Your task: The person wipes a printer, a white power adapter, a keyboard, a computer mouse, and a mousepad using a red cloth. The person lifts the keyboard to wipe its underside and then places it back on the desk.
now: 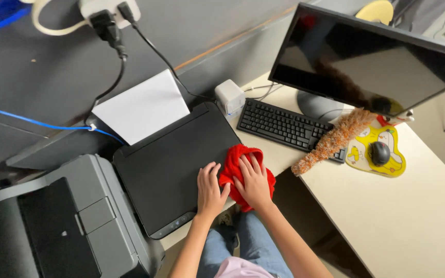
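**Together, two hands and a red cloth on the printer**

Low in the middle of the frame, we pressed our right hand [254,181] flat, fingers spread, on a crumpled red cloth [236,166] at the right edge of the black printer's lid [168,164]. Our left hand [210,189] lay open on the lid just beside it, gripping nothing. White paper [141,107] stood in the rear tray; a black keyboard [281,124] lay to the right.
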